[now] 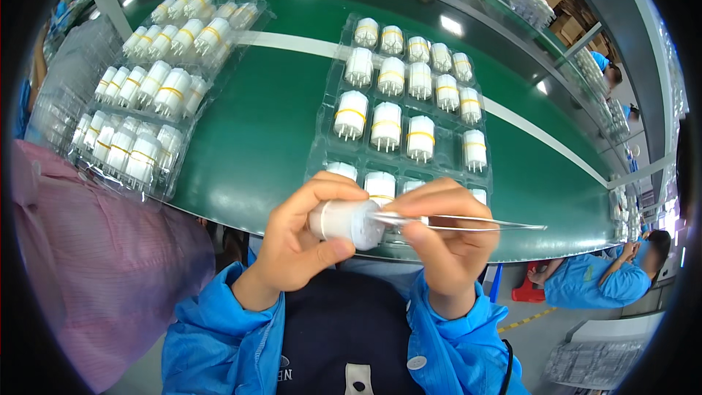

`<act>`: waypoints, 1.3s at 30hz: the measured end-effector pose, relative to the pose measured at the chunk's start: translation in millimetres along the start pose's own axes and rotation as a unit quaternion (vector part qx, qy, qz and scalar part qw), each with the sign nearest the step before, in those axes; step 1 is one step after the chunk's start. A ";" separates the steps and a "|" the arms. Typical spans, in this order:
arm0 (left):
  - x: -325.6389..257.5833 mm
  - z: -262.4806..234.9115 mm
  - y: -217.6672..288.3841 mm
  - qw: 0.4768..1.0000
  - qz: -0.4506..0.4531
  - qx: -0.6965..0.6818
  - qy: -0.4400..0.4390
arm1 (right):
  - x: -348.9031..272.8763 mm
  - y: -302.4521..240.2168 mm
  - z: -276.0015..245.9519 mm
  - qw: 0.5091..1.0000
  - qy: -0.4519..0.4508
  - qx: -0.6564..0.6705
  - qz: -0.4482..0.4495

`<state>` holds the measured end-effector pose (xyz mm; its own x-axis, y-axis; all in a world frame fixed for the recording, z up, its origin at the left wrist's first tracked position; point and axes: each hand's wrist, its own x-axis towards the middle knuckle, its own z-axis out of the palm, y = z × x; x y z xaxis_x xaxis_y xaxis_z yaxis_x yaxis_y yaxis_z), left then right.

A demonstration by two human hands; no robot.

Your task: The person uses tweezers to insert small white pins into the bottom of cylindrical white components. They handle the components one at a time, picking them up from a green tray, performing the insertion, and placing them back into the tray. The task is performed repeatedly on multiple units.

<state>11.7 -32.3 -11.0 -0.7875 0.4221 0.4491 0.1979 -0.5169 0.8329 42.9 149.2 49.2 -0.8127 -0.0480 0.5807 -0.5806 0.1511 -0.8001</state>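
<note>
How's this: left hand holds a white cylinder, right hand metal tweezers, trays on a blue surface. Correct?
Not quite: the head view shows the surface under the trays is green. Left hand on white cylinder, right hand on metal tweezers: correct.

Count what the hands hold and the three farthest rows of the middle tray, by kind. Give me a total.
White cylinders in the middle tray, three farthest rows: 14
Held white cylinder, in the left hand: 1
Tweezers-like metal tool, in the right hand: 1
Total: 16
</note>
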 end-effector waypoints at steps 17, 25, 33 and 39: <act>-0.6 3.4 -8.7 0.997 0.049 -0.050 0.042 | -12.9 4.8 15.3 0.992 0.051 0.114 0.014; 1.3 0.5 -10.3 0.997 0.047 -0.046 0.035 | -14.4 6.5 13.4 0.989 0.049 0.141 0.021; 4.1 -1.1 -6.6 0.998 0.053 -0.033 0.021 | -12.9 5.3 17.1 0.986 0.067 0.149 0.028; 2.4 -2.0 -6.7 0.998 0.052 -0.005 0.029 | -15.3 6.5 19.0 0.986 0.078 0.142 0.041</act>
<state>7.3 -29.3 -16.1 -0.7960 0.3217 0.5128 0.2744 -0.5634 0.7793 50.7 132.1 32.2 -0.8534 0.1080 0.5100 -0.5208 -0.1363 -0.8427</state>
